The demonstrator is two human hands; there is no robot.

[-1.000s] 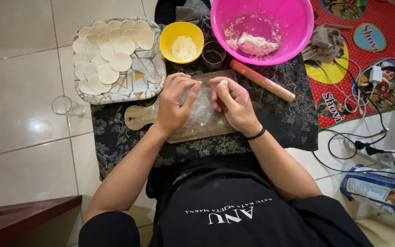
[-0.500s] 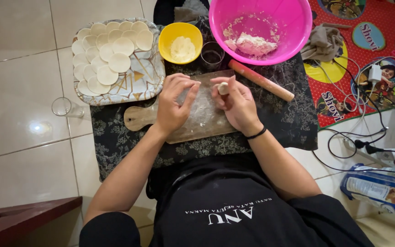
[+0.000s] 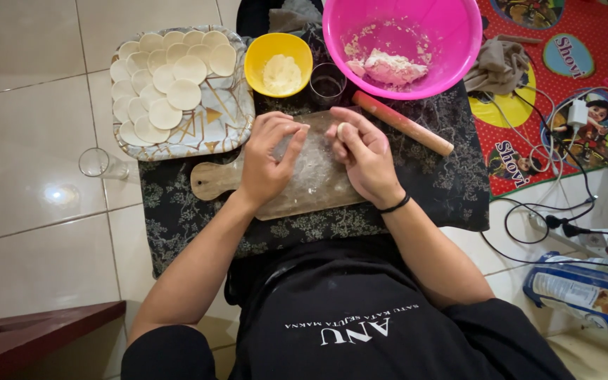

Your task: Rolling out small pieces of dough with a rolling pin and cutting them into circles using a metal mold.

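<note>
**Head view: a small dough piece pinched above the floured board**

Head camera looks down on the right hand (image 3: pixel 366 156), its fingertips pinching a small dough ball (image 3: pixel 343 129), lifted just off the wooden board (image 3: pixel 304 184) so it can be shaped. Beside it, the left hand (image 3: pixel 269 158) rests spread, fingers loosely curled, on the board's floured patch, seemingly steadying it. Beyond the right hand lie the rolling pin (image 3: pixel 402 124) and pink bowl (image 3: pixel 459 56); beyond the left, a tray (image 3: pixel 230 119) of dough rounds (image 3: pixel 174 77).
</note>
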